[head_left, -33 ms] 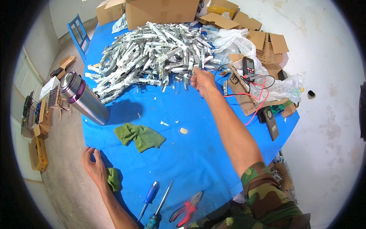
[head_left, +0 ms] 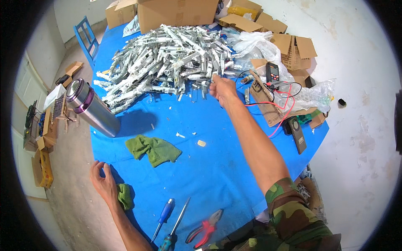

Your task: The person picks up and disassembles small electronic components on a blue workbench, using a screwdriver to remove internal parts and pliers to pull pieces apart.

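Observation:
My right hand [head_left: 223, 89] reaches to the near right edge of a big heap of white and clear tube-like pieces [head_left: 163, 62]. Its fingers are closed at one end of the heap; what they hold is hidden. At the table's left edge my left hand [head_left: 104, 180] rests with loosely bent fingers, thumb apart, holding nothing. A small green cloth [head_left: 124, 196] lies beside its wrist. Farther in, a larger green cloth [head_left: 154, 149] lies crumpled. Near me are a blue-handled screwdriver [head_left: 165, 212], a second screwdriver [head_left: 169, 238] and red-handled pliers [head_left: 206, 229].
A steel thermos [head_left: 94, 109] stands at the left edge. On the right, a multimeter [head_left: 273, 73] with red and black leads sits by a cardboard piece [head_left: 268, 106]; a dark phone-like device [head_left: 298, 136] lies nearer. Cardboard boxes [head_left: 176, 14] line the back.

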The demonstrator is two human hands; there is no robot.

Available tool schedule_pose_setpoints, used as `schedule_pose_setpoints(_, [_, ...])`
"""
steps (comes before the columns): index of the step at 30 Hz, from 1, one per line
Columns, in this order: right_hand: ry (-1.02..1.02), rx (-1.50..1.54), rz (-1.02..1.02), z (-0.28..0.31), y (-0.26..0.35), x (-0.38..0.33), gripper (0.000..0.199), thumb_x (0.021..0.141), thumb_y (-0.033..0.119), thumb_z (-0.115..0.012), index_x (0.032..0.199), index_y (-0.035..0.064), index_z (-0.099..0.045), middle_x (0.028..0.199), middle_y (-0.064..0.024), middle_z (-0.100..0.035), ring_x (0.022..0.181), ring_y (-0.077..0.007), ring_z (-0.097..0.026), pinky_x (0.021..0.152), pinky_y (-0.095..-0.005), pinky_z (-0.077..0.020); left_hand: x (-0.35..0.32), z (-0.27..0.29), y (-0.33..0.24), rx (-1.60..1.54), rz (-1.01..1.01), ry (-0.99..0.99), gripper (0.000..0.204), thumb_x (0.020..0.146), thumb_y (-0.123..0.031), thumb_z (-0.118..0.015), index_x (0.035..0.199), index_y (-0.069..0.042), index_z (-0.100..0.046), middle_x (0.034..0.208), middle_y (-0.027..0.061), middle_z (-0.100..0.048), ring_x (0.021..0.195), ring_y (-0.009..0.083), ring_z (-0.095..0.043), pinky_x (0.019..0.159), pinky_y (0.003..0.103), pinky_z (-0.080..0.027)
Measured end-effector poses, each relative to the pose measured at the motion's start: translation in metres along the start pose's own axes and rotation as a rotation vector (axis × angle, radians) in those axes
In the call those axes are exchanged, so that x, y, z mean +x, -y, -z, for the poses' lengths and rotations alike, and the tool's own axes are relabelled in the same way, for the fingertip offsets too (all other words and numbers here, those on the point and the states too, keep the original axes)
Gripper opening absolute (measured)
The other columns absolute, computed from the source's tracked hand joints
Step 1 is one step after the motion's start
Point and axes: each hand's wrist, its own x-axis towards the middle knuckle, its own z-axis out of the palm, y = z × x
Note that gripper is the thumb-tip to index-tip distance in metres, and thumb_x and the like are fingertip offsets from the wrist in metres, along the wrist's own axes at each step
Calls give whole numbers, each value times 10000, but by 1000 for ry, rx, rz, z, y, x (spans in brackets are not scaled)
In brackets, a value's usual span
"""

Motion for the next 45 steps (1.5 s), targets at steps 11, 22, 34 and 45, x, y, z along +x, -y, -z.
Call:
schedule_pose_setpoints(11, [188,20,-24,33,-15,-113,254,965,253,-704,1063,36,-617,864,-30,-629,735,-111,-599,600,-271,-529,-1,1,1,-7,6,-16,239,939,-198,-691,1067,2,-714,1287,191,-654,1208,356,-594,1036,447,-457])
schedule_pose_setpoints(22, [389,-143,-39,72,-31,-201,209,979,212,-677,1127,72,-632,954,-20,-652,810,-104,-620,624,-252,-505,2,0,1,-11,-21,-36,237,916,-197,-697,1033,8,-722,1235,202,-680,1160,365,-621,1024,443,-463])
schedule_pose_setpoints(34, [402,-172,-73,98,-36,-237,250,979,252,-664,1141,62,-651,1033,-34,-671,843,-119,-632,652,-256,-506,2,-2,3,17,-32,-55,240,925,-201,-689,1041,6,-725,1237,191,-691,1144,374,-637,1009,440,-476])
schedule_pose_setpoints(45, [68,-189,-62,247,-48,-354,252,995,216,-647,1156,23,-636,981,-52,-672,816,-118,-645,649,-253,-521,28,-16,82,24,22,106,404,994,-356,-658,1184,-4,-712,1139,149,-736,1063,256,-681,942,382,-510])
